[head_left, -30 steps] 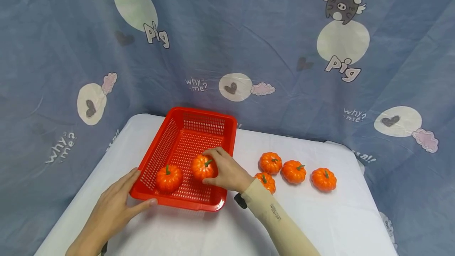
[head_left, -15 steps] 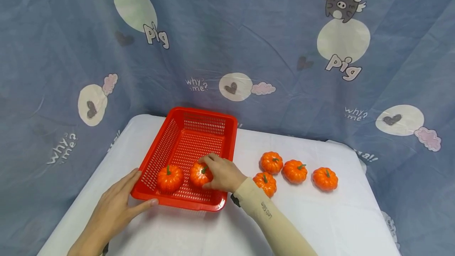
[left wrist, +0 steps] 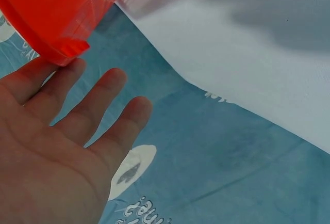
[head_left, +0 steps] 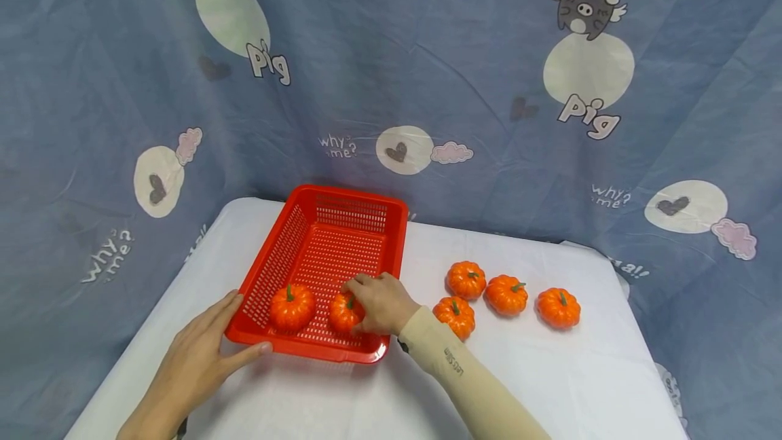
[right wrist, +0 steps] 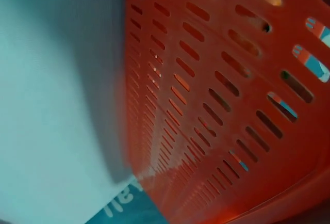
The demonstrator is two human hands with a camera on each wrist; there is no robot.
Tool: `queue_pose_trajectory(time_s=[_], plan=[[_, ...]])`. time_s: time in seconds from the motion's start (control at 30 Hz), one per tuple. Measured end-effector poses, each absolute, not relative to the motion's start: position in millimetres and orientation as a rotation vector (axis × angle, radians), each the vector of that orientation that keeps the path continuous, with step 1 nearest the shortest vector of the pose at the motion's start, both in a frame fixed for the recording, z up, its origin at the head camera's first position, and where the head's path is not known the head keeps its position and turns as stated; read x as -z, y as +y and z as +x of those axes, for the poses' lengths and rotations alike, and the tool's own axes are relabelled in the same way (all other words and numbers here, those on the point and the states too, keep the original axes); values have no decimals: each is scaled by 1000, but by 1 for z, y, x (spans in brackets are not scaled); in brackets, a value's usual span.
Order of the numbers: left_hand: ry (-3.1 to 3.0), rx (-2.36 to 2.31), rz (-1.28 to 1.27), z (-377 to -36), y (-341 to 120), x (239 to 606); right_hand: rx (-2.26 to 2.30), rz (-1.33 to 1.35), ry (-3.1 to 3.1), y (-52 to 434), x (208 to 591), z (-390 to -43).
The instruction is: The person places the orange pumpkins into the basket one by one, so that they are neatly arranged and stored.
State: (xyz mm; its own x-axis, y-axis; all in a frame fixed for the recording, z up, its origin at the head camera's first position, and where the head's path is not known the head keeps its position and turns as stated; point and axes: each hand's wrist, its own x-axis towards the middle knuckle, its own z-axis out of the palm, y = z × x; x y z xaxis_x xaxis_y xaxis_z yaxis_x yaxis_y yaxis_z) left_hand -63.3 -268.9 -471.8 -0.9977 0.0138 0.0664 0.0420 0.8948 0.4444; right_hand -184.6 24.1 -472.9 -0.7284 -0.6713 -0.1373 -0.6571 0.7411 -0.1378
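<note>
Your right hand (head_left: 380, 304) curls its fingers over a small orange pumpkin (head_left: 344, 312), gripping it from above and from the right; the pumpkin sits on the floor of the red perforated basket (head_left: 342, 223), near the front wall and toward the right side. A second pumpkin (head_left: 292, 306) rests in the same basket just to the left of the first, the two close but whether touching cannot be told. Your left hand (head_left: 197, 357) lies with straight fingers against the basket's front-left corner, thumb along the front rim, clasping nothing; the left wrist view shows the same open palm (left wrist: 49, 152) with fingertips meeting the orange-red corner (left wrist: 56, 12). The right wrist view shows only the slotted basket wall (right wrist: 221, 105) at close range beside the white cloth.

Four more pumpkins lie on the white table cover (head_left: 550, 372) to the right of the basket: one (head_left: 455, 316) just beside your right forearm, then three in a loose row (head_left: 466, 280), (head_left: 506, 295), (head_left: 557, 308).

Writing: the beige sleeve (head_left: 464, 379) bears small dark lettering, too small to read surely. The blue backdrop (head_left: 391, 53) repeats the printed words "pig" (head_left: 269, 60) and "why? me?" (head_left: 336, 144), alongside cartoon pigs, hearts and clouds.
</note>
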Motion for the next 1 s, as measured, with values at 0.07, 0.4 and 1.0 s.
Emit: queue_pose_trajectory(time_s=[0.07, 0.4, 1.0], plan=[[-2998, 706, -45, -63, -269, 472, 81, -1057, 2755, 23, 473, -185], [-2998, 705, -51, -64, -269, 472, 50, -1043, 2746, 22, 476, -185], [-3024, 694, -44, -64, -270, 473, 163, -1098, 2772, 27, 476, -182]])
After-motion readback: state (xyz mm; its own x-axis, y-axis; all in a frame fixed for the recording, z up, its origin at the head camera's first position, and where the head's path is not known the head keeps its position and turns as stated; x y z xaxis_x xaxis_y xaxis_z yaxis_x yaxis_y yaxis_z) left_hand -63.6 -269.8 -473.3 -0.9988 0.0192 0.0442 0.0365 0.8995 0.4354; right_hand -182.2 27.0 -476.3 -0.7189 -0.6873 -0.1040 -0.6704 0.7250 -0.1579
